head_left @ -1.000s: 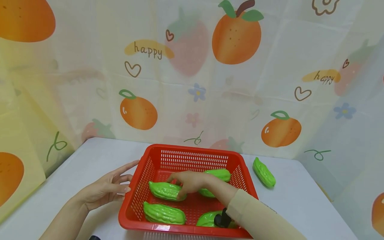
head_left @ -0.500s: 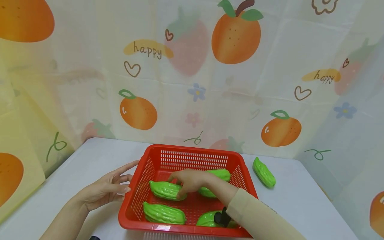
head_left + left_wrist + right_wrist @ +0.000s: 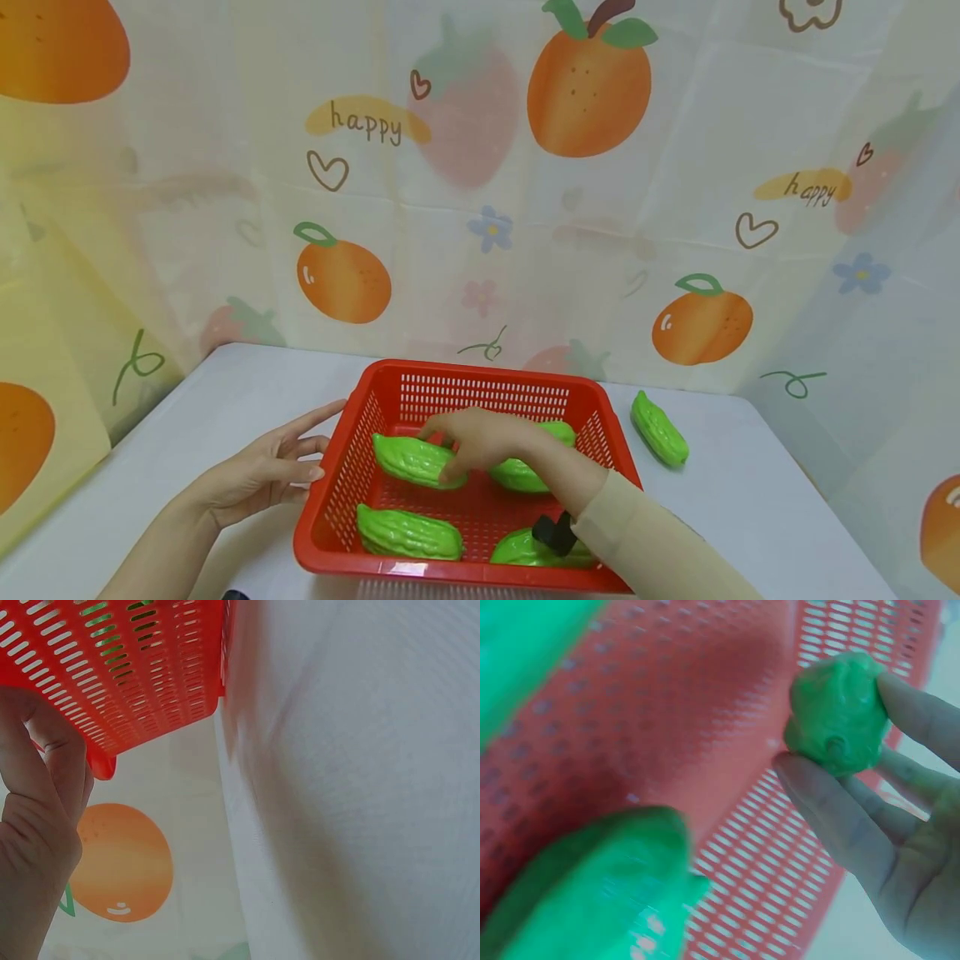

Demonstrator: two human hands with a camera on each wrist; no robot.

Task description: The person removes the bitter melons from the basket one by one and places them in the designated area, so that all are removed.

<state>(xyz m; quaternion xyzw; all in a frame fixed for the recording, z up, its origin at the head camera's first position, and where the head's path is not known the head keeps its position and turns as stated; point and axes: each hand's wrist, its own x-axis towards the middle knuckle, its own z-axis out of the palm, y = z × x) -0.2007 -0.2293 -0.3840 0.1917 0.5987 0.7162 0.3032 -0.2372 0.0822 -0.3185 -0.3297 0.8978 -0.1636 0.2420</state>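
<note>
A red perforated basket [image 3: 465,572] holds several green bitter melons. Inside it, the right hand [image 3: 483,440] pinches one bitter melon [image 3: 411,461] near its right end between thumb and fingers; in the right wrist view the pinched melon [image 3: 838,712] shows end-on in the right hand [image 3: 907,847]. The left hand [image 3: 258,475] has spread, relaxed fingers against the basket's left side; the left wrist view shows this hand [image 3: 41,795] beside the basket wall [image 3: 142,690]. Another melon [image 3: 408,533] lies at the front left, one [image 3: 525,548] at the front right, partly behind the right wrist.
A single bitter melon [image 3: 659,429] lies on the white table [image 3: 757,500] to the right of the basket. A fruit-printed curtain [image 3: 480,183] hangs behind the table. A small black object [image 3: 236,595] shows at the bottom edge near the left forearm.
The right hand has risen slightly with the melon, which has lifted from its earlier place on the basket's floor. The left hand keeps its place at the basket's side.
</note>
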